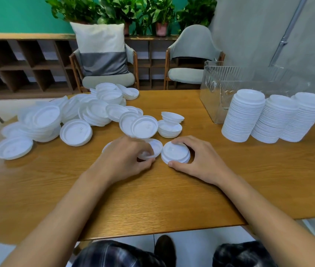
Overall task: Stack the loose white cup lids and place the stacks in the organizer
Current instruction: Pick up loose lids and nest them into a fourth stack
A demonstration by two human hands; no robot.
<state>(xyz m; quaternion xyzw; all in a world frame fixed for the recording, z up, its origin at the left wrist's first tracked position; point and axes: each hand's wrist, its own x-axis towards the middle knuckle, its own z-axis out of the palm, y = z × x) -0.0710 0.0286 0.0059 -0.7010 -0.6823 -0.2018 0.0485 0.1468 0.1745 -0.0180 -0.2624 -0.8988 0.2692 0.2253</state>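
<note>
Under the right hand (197, 158), a short stack of lids (176, 153) on the counter (152, 199), gripped round its rim. Just beside it, pinched in the left hand (125, 158), one loose lid (151, 151). Best to steady the stack, bring the lid over level and same way up, then press till seated. Beyond the left hand, the loose pile (87, 112); well right of the right hand, the organizer (210, 93).

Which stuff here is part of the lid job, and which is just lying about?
Job: loose lids, lid in left hand, short stack in right hand, three tall stacks, clear organizer.
Lying about: two chairs, cushion, potted plants, cubby shelf.
</note>
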